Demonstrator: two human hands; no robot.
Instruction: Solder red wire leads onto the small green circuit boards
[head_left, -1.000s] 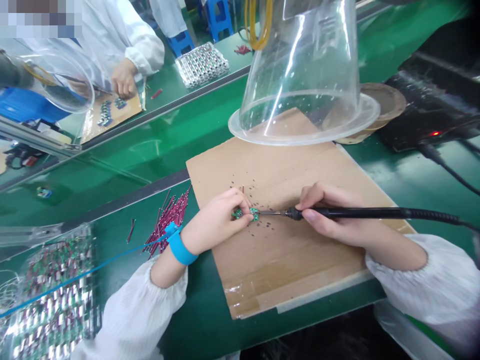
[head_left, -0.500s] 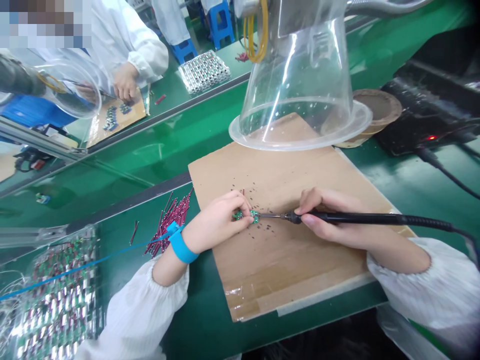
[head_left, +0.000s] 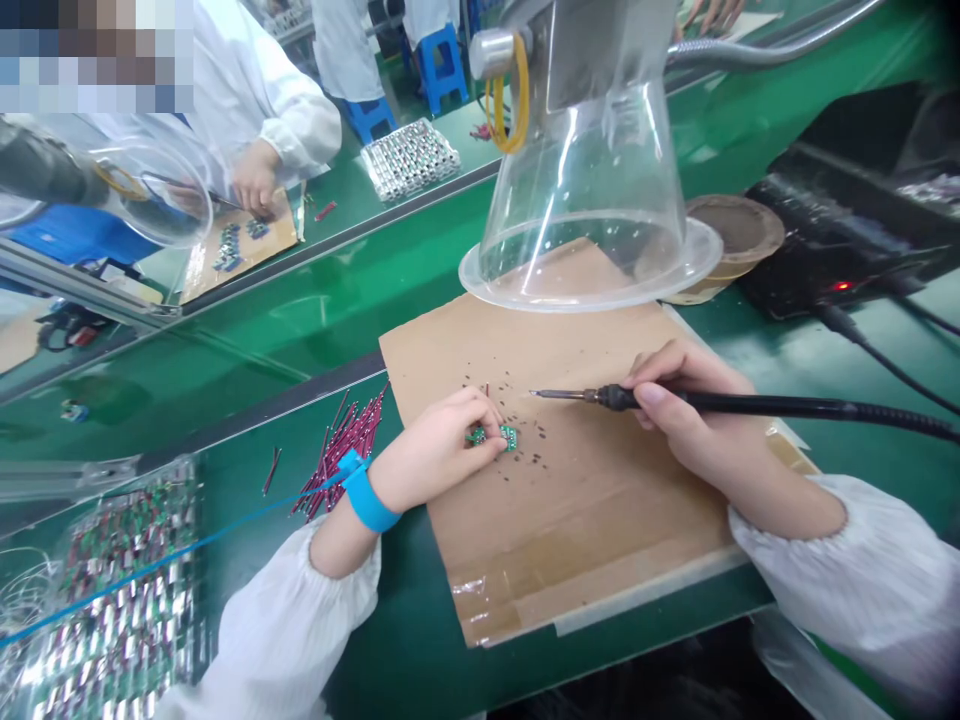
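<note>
The left hand is closing narrowly around two small green circuit boards, its fingertips pinching them together on the middle of the cardboard sheet. The right hand is gripping a black soldering iron like a pen, with its thin metal tip hovering just beside the boards and not touching them. Small dark specks are lying scattered on the cardboard sheet around the boards.

A blue wrist strap is circling the left wrist, and its blue cord is running off left of the cardboard sheet. Just left of the sheet, a loose pile of red-coated pins is lying on the green bench mat. Further left of the sheet, a clear plastic tray is holding rows of small red, green and silver parts, too small to identify. Beyond the sheet, a clear plastic hood is hanging over its far edge, and a round tan dish and a black soldering station with a lit red light are sitting past its far right corner.
</note>
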